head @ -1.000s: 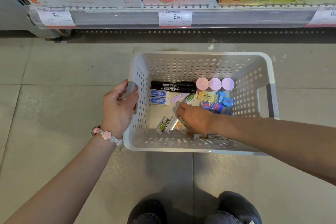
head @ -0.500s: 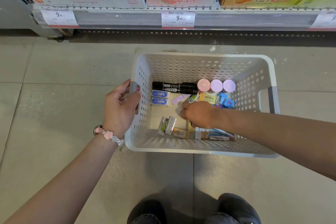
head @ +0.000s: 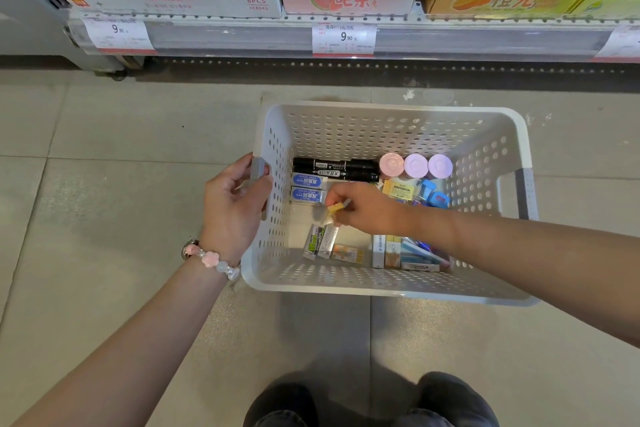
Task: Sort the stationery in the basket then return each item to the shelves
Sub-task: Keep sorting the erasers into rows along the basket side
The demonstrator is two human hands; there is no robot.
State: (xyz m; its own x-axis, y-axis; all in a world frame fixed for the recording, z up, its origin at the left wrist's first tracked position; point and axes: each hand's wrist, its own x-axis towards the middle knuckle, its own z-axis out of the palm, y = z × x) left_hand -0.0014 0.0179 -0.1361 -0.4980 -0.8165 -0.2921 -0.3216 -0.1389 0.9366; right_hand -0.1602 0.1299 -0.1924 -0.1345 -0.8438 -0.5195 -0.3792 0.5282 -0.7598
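The white perforated basket [head: 391,135] stood on the tiled floor below the shelves [head: 346,38], the left hand [head: 235,204] gripping its grey side handle. Within the last second the right hand [head: 367,208] had risen from the basket's near end, now pinching a small yellow packet [head: 335,209] beside the blue erasers [head: 306,188], so sorting looked underway.
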